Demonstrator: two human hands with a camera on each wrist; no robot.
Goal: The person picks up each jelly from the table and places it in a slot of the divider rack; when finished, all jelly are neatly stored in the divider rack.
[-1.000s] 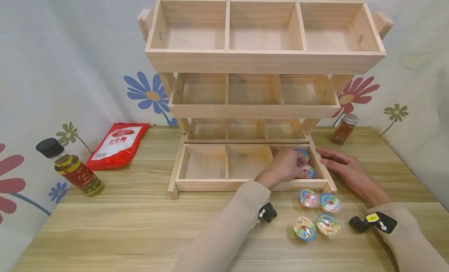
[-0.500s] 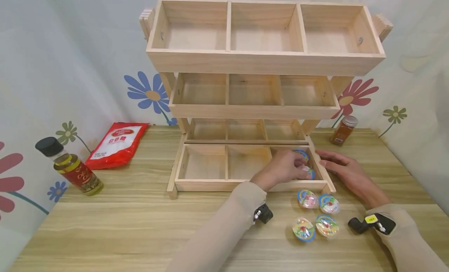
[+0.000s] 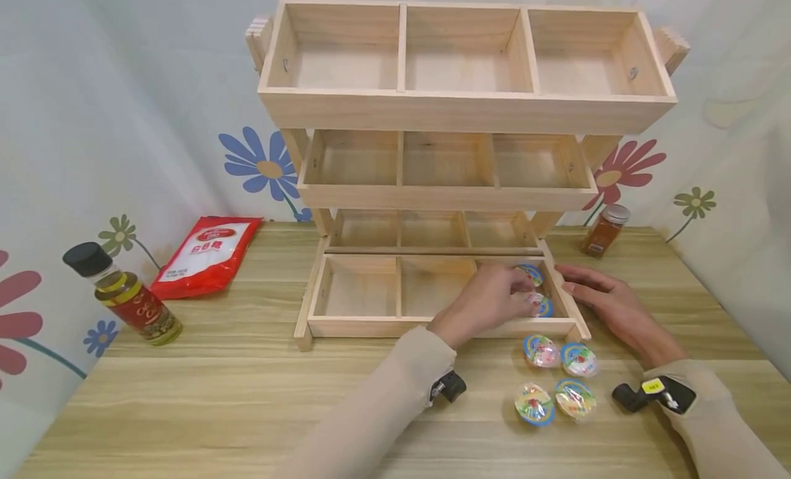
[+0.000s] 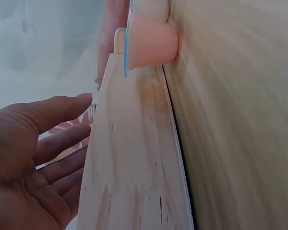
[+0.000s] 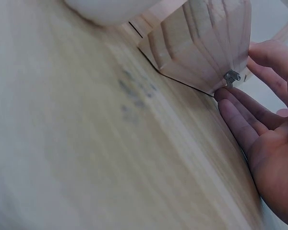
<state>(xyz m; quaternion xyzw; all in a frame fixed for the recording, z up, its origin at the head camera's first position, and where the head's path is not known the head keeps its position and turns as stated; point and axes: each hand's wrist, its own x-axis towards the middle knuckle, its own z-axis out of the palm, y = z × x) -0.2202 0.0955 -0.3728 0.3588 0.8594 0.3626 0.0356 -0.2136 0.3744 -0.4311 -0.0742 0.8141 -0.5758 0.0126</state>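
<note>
My left hand (image 3: 485, 302) reaches over the front wall of the bottom tray (image 3: 352, 326) of a wooden rack, into its right compartment. Two small jelly cups (image 3: 529, 275) with blue-rimmed lids lie in there; the fingertips are right beside the nearer cup (image 3: 544, 305). In the left wrist view the thumb (image 4: 62, 111) and fingers stand apart, their tips partly hidden behind the wood. My right hand (image 3: 612, 304) rests its extended fingers against the rack's right side (image 5: 197, 43). Several more jelly cups (image 3: 541, 351) sit on the table in front, one pink in the left wrist view (image 4: 153, 42).
Above the bottom tray rise further tiers (image 3: 466, 112) with divided compartments. An oil bottle (image 3: 139, 307) and a red-and-white bag (image 3: 207, 258) are at the left of the table (image 3: 235, 396). A spice jar (image 3: 605, 230) stands at the back right.
My left hand has drawn slightly left, away from the nearer jelly cup in the compartment, so more of that cup shows. The right hand has stayed at the rack's side.
</note>
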